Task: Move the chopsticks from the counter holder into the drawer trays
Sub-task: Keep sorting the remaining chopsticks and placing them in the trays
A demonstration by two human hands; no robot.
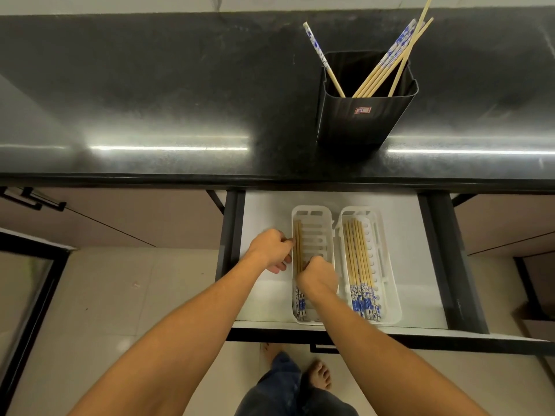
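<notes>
A black holder (pixel 365 115) stands on the dark counter and still holds several bamboo chopsticks with blue-patterned tops (pixel 390 64). Below it the drawer (pixel 432 235) is pulled out with two white slotted trays. The right tray (pixel 387 295) carries several chopsticks laid lengthwise. In the left tray (pixel 315 223) a few chopsticks (pixel 298 244) lie along its left side. My left hand (pixel 271 250) touches that tray's left rim with curled fingers. My right hand (pixel 318 276) is inside the left tray, fingers curled on the chopsticks there.
The black counter (pixel 150 100) runs across the top, its front edge overhanging the drawer. Closed cabinet fronts (pixel 105 217) flank the drawer. The white drawer floor (pixel 261 211) shows left of the trays. My bare feet (pixel 318 373) stand on the tiled floor beneath.
</notes>
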